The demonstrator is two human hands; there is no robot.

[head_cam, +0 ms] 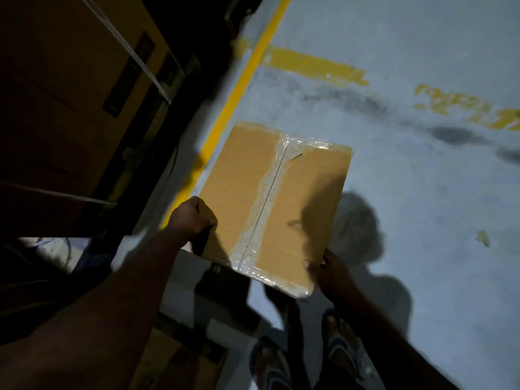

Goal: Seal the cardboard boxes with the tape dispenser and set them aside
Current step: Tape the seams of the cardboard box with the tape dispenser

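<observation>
I hold a brown cardboard box (304, 192) in the air above the grey floor. Clear tape runs down its middle seam and wraps over both ends. My left hand (192, 218) grips the box's near left corner with curled fingers. My right hand (327, 270) holds the near right corner, thumb on top and fingers under the box. No tape dispenser is in view.
Large strapped cardboard cartons (70, 94) stand stacked in the dark on the left. A yellow line (239, 80) is painted on the floor (422, 206) beside them. My sandalled feet (304, 356) are below the box. More boxes (174, 358) sit low at the near left.
</observation>
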